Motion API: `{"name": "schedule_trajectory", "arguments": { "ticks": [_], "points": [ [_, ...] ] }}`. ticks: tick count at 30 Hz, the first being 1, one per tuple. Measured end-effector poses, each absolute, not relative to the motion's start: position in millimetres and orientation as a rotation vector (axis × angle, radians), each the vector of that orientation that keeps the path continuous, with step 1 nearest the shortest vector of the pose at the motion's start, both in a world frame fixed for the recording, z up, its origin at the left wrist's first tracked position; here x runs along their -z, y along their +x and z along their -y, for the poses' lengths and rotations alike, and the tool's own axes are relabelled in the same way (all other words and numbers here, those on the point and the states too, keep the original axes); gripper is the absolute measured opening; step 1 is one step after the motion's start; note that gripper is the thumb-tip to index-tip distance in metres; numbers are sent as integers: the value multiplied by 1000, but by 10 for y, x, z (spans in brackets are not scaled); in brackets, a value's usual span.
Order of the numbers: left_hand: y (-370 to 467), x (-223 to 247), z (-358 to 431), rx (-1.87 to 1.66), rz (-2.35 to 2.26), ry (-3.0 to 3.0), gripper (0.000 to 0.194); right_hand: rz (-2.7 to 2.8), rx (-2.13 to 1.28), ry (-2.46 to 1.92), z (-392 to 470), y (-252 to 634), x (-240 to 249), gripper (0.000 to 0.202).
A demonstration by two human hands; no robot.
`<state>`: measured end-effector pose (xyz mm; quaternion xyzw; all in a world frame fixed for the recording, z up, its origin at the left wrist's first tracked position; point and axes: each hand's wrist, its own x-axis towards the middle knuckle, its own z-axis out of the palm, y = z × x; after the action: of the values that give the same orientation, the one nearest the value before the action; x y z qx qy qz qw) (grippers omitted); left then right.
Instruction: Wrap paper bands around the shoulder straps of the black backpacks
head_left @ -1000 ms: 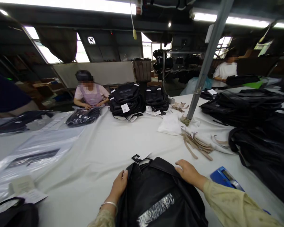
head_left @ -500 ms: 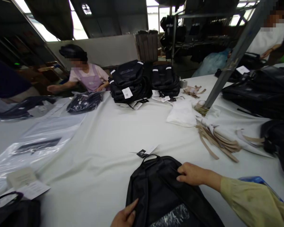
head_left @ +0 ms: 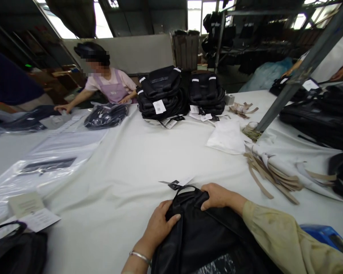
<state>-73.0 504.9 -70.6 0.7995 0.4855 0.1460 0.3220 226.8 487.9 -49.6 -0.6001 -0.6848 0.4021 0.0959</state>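
A black backpack (head_left: 200, 232) lies on the white-covered table in front of me, its shoulder straps facing up and its top loop pointing away. My left hand (head_left: 161, 222) grips its upper left edge, thumb on top of the strap and fingers over the side. At the upper right, my right hand (head_left: 217, 196) is closed on the top edge near the loop. Paper hang tags (head_left: 175, 184) lie just beyond the loop. A strip of clear plastic film (head_left: 217, 265) shows on the lower part of the backpack.
Stacked black backpacks (head_left: 162, 95) stand at the back. Beige straps (head_left: 274, 175) and a white pouch (head_left: 227, 137) lie right of centre, near a slanted metal post (head_left: 297, 76). Clear plastic bags (head_left: 54, 152) cover the left side. A co-worker (head_left: 111, 82) reaches over a wrapped bag.
My left hand has moved up along the backpack's left side to its top corner. My right hand has slid left along the top edge toward the loop. The view has shifted slightly.
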Motion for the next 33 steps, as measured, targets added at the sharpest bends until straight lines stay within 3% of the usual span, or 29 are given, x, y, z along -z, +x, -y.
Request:
{"name": "schedule_trajectory", "arguments": {
  "ticks": [6, 11, 16, 19, 26, 33],
  "points": [
    [-716, 619, -5020, -439, -1098, 2214, 61, 2017, -1179, -1459, -4787, 2409, 419, 45],
    [-689, 480, -5028, -450, -989, 2146, 71, 1963, -1415, -1382, -4802, 2467, 362, 31],
    [-639, 349, -5130, -423, -940, 2079, 55, 1866, -1661, -1388, -4857, 2525, 264, 28],
    [-584, 268, -5178, -274, -927, 2045, 48, 1849, -1636, -1406, -4853, 2545, 228, 28],
    [-458, 185, -5138, -152, -887, 2117, 60, 1894, -1503, -1385, -4781, 2533, 191, 27],
    [-447, 157, -4996, -150, -842, 2086, 36, 2014, -1543, -1292, -4805, 2479, 127, 33]
  ]
}}
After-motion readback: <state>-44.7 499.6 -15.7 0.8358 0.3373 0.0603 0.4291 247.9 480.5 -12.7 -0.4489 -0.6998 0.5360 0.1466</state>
